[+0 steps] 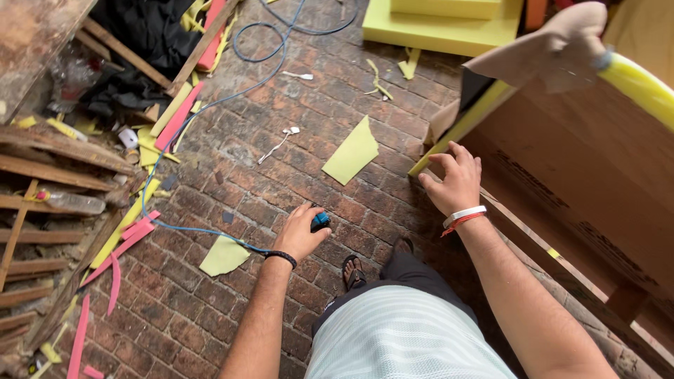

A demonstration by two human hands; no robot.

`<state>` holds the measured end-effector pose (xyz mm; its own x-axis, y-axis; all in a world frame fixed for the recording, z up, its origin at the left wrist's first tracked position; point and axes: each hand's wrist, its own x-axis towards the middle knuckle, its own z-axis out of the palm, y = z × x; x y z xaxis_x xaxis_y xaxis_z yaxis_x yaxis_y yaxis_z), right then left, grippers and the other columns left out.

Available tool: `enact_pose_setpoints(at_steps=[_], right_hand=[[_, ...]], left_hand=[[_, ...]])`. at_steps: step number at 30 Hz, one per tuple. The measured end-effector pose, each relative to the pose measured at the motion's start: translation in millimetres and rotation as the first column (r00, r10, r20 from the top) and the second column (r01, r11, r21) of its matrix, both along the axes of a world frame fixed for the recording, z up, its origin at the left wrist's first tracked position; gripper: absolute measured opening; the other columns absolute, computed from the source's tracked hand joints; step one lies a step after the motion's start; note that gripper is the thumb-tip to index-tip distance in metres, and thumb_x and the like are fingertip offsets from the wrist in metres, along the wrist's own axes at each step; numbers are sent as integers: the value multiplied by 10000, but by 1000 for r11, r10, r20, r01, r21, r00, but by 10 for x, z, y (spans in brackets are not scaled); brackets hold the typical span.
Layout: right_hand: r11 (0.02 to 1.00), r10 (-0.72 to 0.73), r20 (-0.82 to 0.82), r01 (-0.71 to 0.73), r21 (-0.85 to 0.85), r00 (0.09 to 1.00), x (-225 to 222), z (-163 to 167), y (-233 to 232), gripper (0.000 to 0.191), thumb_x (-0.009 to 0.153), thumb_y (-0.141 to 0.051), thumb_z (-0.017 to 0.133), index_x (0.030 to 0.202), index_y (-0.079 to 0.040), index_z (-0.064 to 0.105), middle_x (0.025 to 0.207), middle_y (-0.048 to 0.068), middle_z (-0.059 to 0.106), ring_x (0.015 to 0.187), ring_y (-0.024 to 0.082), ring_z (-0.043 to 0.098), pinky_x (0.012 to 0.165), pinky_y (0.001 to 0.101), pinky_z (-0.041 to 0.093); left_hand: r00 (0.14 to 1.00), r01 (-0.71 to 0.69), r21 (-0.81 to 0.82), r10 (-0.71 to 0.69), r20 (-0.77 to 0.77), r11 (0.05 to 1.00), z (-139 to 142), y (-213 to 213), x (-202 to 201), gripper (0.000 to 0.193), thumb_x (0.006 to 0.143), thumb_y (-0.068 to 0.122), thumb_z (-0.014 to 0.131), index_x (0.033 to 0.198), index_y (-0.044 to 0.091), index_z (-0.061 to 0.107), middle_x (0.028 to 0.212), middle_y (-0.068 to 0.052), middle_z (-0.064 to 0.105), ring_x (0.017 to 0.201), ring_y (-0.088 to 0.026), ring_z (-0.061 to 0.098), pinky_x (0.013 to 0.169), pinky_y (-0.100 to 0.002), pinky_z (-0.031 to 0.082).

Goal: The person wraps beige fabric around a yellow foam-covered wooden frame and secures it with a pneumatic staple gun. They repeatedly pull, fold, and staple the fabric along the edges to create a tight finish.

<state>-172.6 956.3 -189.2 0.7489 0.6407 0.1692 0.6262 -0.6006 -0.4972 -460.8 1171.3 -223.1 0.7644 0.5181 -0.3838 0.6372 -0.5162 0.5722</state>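
The left hand [298,235] pinches a small blue tool [320,222] in closed fingers above the brick floor [281,175]; the right hand [456,184], fingers spread, presses the wooden frame [597,189] edge.

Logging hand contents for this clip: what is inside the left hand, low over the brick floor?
The left hand closes on a small blue-and-black tool joined to a blue hose. Only its tip shows; the fingers cover the rest.

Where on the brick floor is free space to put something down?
Bare brick floor lies between the pink strips and the left hand, and between the blue hose and yellow foam slab. The left edge, by the wooden slats, is crowded.
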Motion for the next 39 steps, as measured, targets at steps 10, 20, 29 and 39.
enact_pose_setpoints(at_steps=[10, 20, 29, 39], right_hand=[[991, 126, -88, -129, -25, 988, 573, -855, 1414, 389, 759, -321, 847, 1098, -151, 759, 1506, 161, 522, 1363, 377, 456, 1148, 484, 340], [945, 309, -275, -327, -19, 910, 1244, -688, 3440, 412, 769, -336, 811, 1127, -138, 758, 1482, 125, 548, 1363, 340, 487, 1106, 449, 400], [868, 492, -323, -487, 103, 809, 1056, -504, 5003, 413, 746, -320, 804, 1116, -139, 772, 1446, 136, 583, 1310, 343, 561, 1082, 425, 455], [828, 522, -340, -560, -18, 782, 394, -532, 6623, 431, 744, -371, 816, 1126, -175, 776, 1475, 109, 560, 1338, 323, 536, 1090, 421, 439]], left_hand=[[997, -62, -10, 62, -35, 998, -156, 995, 91, 628, 812, 376, 777, 1371, 145, 606, 1556, -183, 426, 1462, -346, 370, 1190, -433, 326], [977, -202, 63, 206, -61, 977, 348, 2605, 1027, 596, 842, 357, 753, 1374, 147, 584, 1558, -162, 409, 1463, -335, 344, 1184, -454, 284], [929, -362, 22, 363, -67, 932, 425, 3280, 578, 579, 827, 338, 766, 1341, 131, 598, 1509, -134, 476, 1416, -308, 423, 1169, -426, 329], [842, -508, -21, 502, 196, 861, 24, 4888, -391, 513, 805, 309, 786, 1253, 94, 660, 1295, -134, 667, 1235, -309, 618, 1063, -403, 473]])
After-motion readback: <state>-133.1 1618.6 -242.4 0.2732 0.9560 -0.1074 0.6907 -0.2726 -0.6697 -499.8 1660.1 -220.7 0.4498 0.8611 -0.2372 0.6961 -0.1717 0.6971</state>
